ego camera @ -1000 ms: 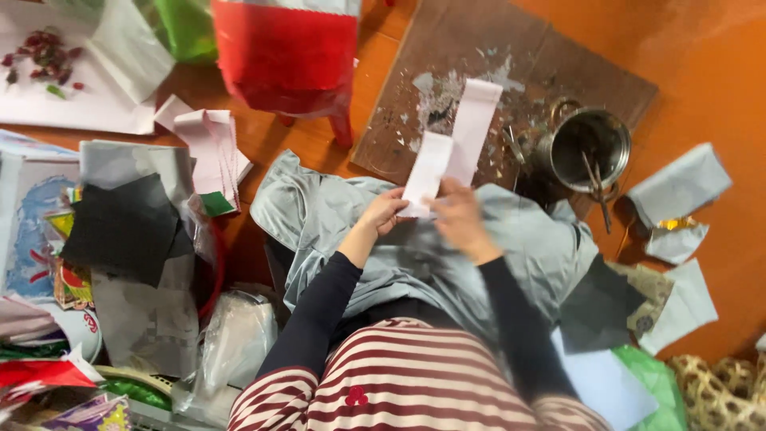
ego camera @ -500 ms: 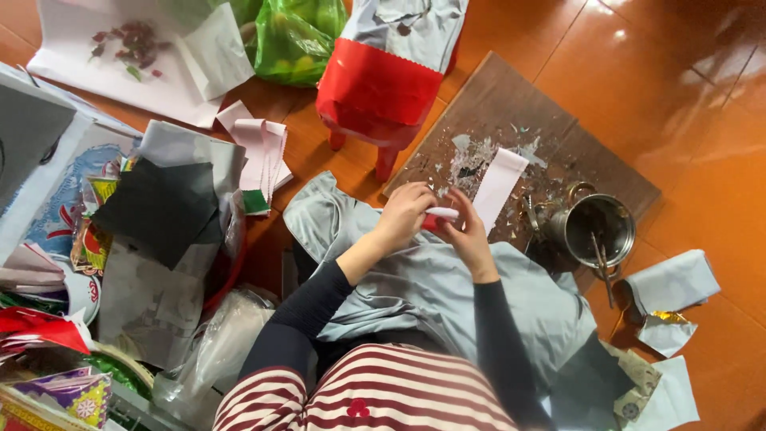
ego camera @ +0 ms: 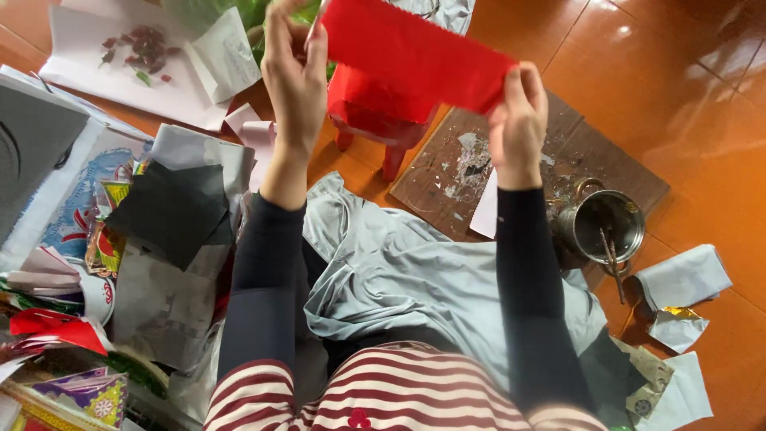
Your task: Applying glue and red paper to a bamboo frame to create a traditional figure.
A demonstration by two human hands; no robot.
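1. Overhead, both hands held a red paper sheet (ego camera: 415, 56) stretched flat between them — raised well above the lap, apparently so its face could be seen
2. Left hand (ego camera: 294, 76) pinched the sheet's upper left end, fingers closed on the edge
3. Right hand (ego camera: 517, 120) gripped the lower right end, thumb and fingers clenched on the paper, so the sheet hung taut and tilted down to the right
4. Below lay a grey cloth (ego camera: 415, 279) spread over the lap, likely to catch scraps
5. A wooden board (ego camera: 606, 156) flecked with paper bits sat on the orange floor (ego camera: 686, 72), a metal pot (ego camera: 608, 225) touching its near edge — within reach
6. A red stool (ego camera: 371, 120) stood behind the sheet; paper piles (ego camera: 171, 239) lay at the left
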